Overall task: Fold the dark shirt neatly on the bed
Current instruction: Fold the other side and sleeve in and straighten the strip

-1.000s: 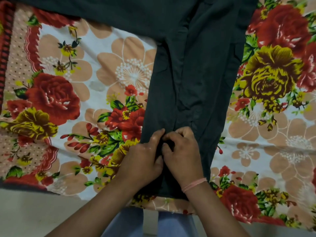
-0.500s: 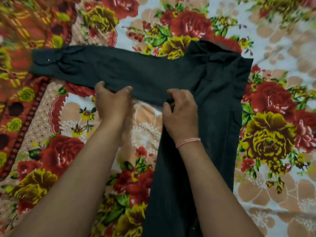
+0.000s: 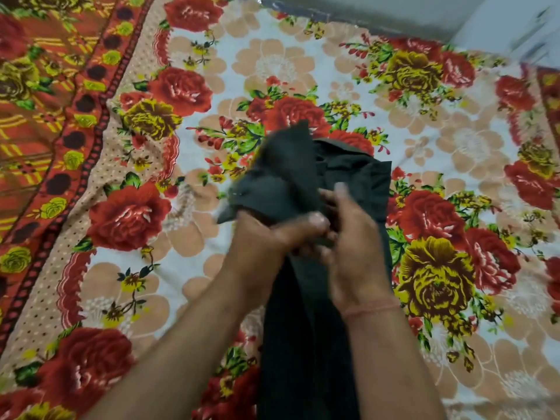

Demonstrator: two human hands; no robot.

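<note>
1. The shirt [image 3: 348,189] lies as a long narrow strip down the middle of the bed [image 3: 212,268], running from mid-bed to the near edge; its body already looks folded in lengthwise.
2. One sleeve [image 3: 278,174] is lifted off the bed, bunched and blurred, over the strip's far end.
3. The left hand [image 3: 260,241] is closed on the sleeve's lower edge.
4. The right hand [image 3: 354,247], a thread band at its wrist, is half curled beside it with fingers touching the cloth; whether it truly grips, I cannot tell.
5. My judgement: roughly midway. The sleeve has yet to be laid flat along the strip, then the strip folded crosswise and smoothed.
</note>
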